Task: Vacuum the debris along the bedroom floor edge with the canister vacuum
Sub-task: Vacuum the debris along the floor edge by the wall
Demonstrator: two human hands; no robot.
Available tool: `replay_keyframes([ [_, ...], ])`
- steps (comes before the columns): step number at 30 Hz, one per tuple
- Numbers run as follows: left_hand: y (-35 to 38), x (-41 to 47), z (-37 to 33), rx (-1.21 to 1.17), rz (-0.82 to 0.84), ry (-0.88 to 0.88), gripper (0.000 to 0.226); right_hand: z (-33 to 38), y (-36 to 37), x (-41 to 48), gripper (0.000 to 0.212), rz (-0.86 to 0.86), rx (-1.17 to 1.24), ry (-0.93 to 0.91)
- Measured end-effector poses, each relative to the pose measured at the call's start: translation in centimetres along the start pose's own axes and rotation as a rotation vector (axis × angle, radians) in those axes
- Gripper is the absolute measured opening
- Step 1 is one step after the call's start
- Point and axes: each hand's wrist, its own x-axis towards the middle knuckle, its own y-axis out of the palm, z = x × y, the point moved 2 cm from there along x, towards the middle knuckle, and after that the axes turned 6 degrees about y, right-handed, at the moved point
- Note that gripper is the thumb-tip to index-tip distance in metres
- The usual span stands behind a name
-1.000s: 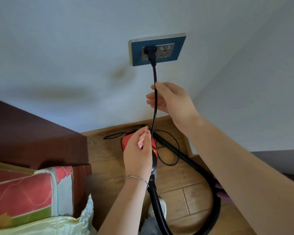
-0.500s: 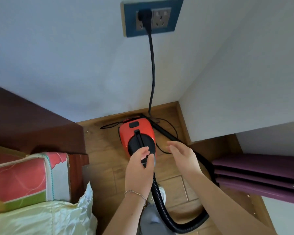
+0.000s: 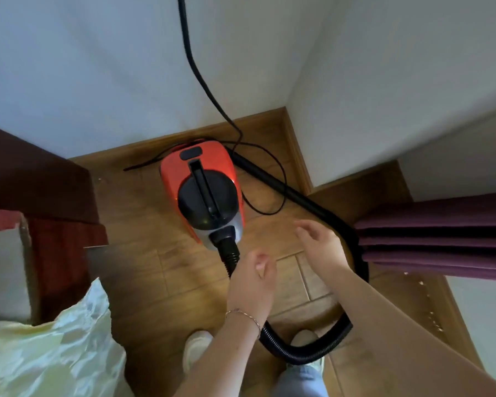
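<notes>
A red and black canister vacuum (image 3: 204,190) stands on the wooden floor in the wall corner. Its black ribbed hose (image 3: 312,351) leaves the front, loops past my feet and runs back up the right side to a black wand (image 3: 272,181) lying by the skirting. The power cord (image 3: 201,78) hangs down the wall from above. My left hand (image 3: 251,285) hovers just in front of the hose joint, fingers loosely curled, holding nothing. To its right, my right hand (image 3: 321,245) is open above the floor. Pale debris crumbs (image 3: 427,299) lie along the right floor edge.
A dark wooden bed frame (image 3: 40,181) and pale bedding (image 3: 46,348) fill the left. Folded purple curtains (image 3: 441,236) hang at the right above the floor edge. My shoes (image 3: 195,348) stand between the hose loop and the bed. White walls close the corner.
The view has tilted down, so the wall socket has left the frame. My left hand has come off the vacuum's handle and pulled back; my right hand has stayed open beside it.
</notes>
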Motion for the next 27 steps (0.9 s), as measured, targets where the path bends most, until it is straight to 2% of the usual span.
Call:
replay_keyframes([
  [5, 7.8, 5.0, 4.5, -0.052, 0.057, -0.066, 0.016, -4.6, -0.8, 7.6, 0.027, -0.032, -0.116, -0.073],
  [9, 11.5, 11.3, 7.2, 0.012, 0.064, -0.026, 0.014, -6.6, -0.1, 14.4, 0.029, -0.056, -0.216, -0.193],
  [13, 11.8, 17.2, 8.6, 0.151, 0.033, 0.119, 0.026, -7.0, 2.1, 20.4, 0.035, -0.102, -0.345, -0.297],
  [20, 12.7, 23.4, 8.8, 0.177, 0.000, 0.159, 0.032, -6.8, 6.8, 27.4, 0.041, -0.157, -0.638, -0.462],
  [27, 12.9, 24.2, 8.0, 0.126, -0.014, 0.179, 0.032, -6.6, 7.8, 29.2, 0.038, -0.189, -0.879, -0.403],
])
